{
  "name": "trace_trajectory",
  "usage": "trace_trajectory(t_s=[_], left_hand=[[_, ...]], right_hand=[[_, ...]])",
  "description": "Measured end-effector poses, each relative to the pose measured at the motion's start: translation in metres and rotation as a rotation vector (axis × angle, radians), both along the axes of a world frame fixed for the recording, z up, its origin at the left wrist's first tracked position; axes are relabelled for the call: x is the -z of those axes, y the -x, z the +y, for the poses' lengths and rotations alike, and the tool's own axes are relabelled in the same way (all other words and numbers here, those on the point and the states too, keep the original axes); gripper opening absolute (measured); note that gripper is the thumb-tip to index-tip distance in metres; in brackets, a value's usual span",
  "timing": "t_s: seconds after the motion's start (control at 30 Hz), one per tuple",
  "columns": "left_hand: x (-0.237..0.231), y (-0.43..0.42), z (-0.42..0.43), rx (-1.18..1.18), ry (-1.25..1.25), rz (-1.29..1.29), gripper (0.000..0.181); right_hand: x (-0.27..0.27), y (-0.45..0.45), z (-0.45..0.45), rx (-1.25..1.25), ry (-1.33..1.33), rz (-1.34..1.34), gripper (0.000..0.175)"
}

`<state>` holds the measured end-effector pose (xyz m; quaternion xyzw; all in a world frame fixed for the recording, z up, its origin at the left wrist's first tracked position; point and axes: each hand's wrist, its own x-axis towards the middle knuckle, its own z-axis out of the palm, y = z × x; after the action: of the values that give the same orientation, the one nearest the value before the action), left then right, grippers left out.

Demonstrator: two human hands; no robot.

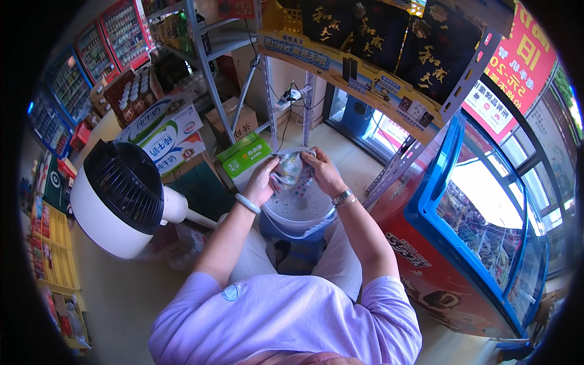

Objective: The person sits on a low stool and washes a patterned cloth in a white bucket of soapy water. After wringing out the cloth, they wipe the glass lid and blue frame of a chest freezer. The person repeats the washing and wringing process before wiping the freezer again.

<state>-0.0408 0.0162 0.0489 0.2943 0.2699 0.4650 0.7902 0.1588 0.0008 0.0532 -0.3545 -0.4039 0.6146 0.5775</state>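
Note:
Between my two hands a wet, multicoloured patterned cloth is stretched over a white plastic bucket. My left hand grips its left side, and a pale bangle circles that wrist. At the cloth's upper right, my right hand pinches the edge between thumb and fingers; a metal watch and a thin bracelet are on this wrist. Cloudy, speckled water lies in the bucket below the cloth. The bucket's thin handle hangs down at its near side, between my knees. Part of the cloth is hidden by my fingers.
A white and black fan stands at the left on a pole. Milk cartons and a green and white box lie left of the bucket. Metal shelving rises beyond it. A red and blue display freezer stands at the right.

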Motion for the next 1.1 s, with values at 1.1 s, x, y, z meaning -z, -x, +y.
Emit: trace_trajectory(t_s=[1.1], left_hand=[[0.042,-0.042,-0.006,0.205,0.047,-0.076,0.037]], right_hand=[[-0.017,0.05,-0.018,0.473,-0.714,-1.181,0.041]])
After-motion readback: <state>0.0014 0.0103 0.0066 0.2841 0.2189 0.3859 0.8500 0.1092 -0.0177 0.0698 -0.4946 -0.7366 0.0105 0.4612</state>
